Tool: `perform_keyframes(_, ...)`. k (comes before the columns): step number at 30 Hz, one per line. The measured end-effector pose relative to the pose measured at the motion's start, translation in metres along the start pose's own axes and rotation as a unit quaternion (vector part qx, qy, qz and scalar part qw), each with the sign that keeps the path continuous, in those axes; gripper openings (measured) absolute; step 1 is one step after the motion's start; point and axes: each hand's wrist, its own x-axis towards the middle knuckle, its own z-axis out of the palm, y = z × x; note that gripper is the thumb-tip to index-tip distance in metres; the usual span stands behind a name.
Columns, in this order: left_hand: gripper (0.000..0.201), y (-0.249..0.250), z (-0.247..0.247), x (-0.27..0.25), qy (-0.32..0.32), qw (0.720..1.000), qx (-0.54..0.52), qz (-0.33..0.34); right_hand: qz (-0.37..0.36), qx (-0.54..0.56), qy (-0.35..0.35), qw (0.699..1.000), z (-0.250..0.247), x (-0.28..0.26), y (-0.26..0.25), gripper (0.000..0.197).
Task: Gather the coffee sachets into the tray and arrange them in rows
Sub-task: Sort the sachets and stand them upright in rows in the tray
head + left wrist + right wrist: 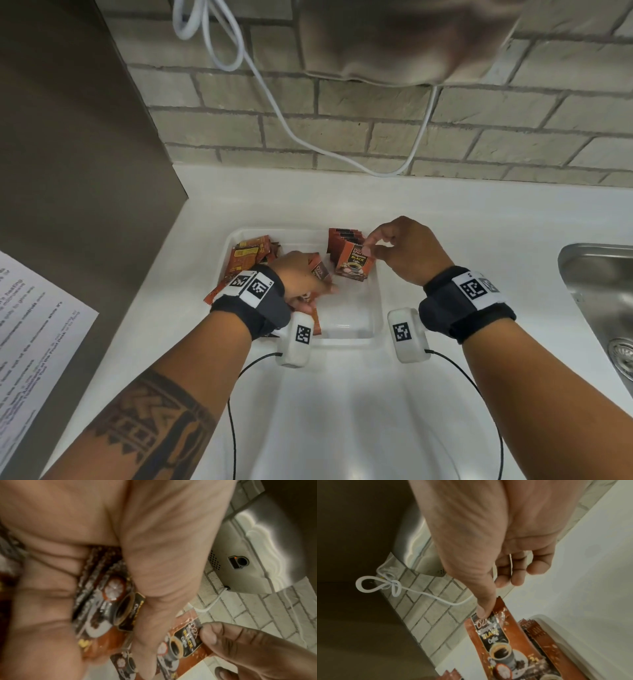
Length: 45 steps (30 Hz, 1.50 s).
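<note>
The right hand (pixel 404 253) is pinching the front sachet (pixel 352 265) of the upright row (pixel 344 240) in the tray's (pixel 375 308) far right corner. The left hand (pixel 301 277) is gripping further sachets (pixel 320 270) over the tray's middle. Recommended: steady the row, seat each sachet flush behind the front one, label forward. Loose sachets (pixel 250 255) are lying at the tray's left.

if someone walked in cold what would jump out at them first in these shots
Probably the two hands over the clear tray on the white counter: the right hand pinches the top of a front sachet in an upright row at the tray's far right, while the left hand grips more sachets. Next, the loose orange-brown sachets piled at the tray's far left, and the white cable looping down the brick wall.
</note>
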Motion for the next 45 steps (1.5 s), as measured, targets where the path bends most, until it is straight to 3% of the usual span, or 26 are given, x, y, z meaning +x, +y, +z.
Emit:
perform_keyframes(6, 0.04, 0.009, 0.008, 0.006, -0.007, 0.988, 0.152, -0.015, 0.024, 0.004, -0.007, 1.0, 0.012, 0.003, 0.004, 0.007)
perform_keyframes(10, 0.048, 0.012, 0.032, 0.019, -0.051, 0.987, 0.155, 0.0, 0.027, -0.022, -0.028, 0.999, 0.023, 0.007, 0.003, 0.008)
perform_keyframes(12, 0.042, 0.013, 0.04, 0.026, -0.059, 0.986, 0.158, 0.011, 0.032, -0.034, -0.035, 0.998, 0.031, 0.011, 0.005, 0.01)
perform_keyframes(15, 0.035, 0.014, 0.044, 0.034, -0.063, 0.99, 0.126, 0.013, 0.037, -0.057, -0.047, 0.997, 0.04, 0.019, 0.011, 0.014)
perform_keyframes(18, 0.039, 0.012, 0.043, 0.041, -0.063, 0.992, 0.105, 0.003, 0.028, -0.082, -0.047, 0.995, 0.042, 0.023, 0.015, 0.022)
perform_keyframes(22, 0.051, 0.015, 0.043, 0.042, -0.048, 0.995, 0.093, -0.002, 0.028, -0.065, -0.041, 0.997, 0.04, 0.024, 0.016, 0.015)
perform_keyframes(37, 0.049, 0.019, 0.044, 0.032, -0.05, 0.997, 0.064, -0.005, 0.018, -0.045, -0.035, 0.998, 0.031, 0.012, 0.012, 0.015)
perform_keyframes(42, 0.017, 0.017, 0.038, 0.023, -0.066, 0.995, -0.076, -0.027, 0.006, -0.004, 0.025, 1.0, 0.027, 0.004, 0.013, 0.007)
perform_keyframes(45, 0.02, 0.012, 0.031, 0.016, -0.073, 0.976, -0.207, -0.001, -0.001, 0.051, 0.04, 0.998, 0.026, -0.008, 0.012, 0.01)
